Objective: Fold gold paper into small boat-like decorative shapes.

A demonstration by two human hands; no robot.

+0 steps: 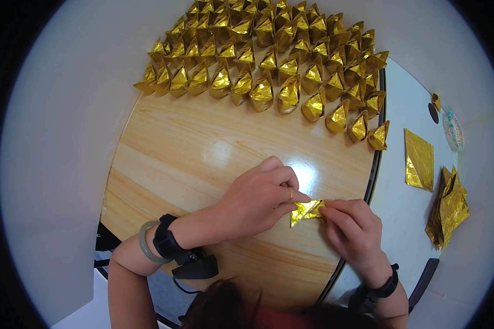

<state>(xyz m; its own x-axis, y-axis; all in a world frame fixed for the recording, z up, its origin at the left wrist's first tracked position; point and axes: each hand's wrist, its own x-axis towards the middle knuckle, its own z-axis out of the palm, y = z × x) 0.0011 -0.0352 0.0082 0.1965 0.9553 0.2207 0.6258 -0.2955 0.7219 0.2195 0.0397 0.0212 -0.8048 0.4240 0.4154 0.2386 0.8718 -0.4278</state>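
Note:
A small folded piece of gold foil paper [308, 209] lies low over the wooden table [225, 137], its left corner pointing down. My left hand [260, 198] reaches in from the left, thumb and forefinger closed on the paper's upper left part. On the paper's right end, my right hand [352, 226] pinches with thumb and forefinger, the other fingers curled beneath. The fingers hide part of the folds. Beyond my hands, rows of folded gold paper ingots [260, 94] fill the far side of the table.
On the white surface to the right lie a flat stack of gold foil sheets [419, 159] and a bundle of part-folded gold paper [449, 208]. A dark oval object [433, 113] and a clear patterned disc [454, 130] are near the wall. A dark seam edges the wooden table.

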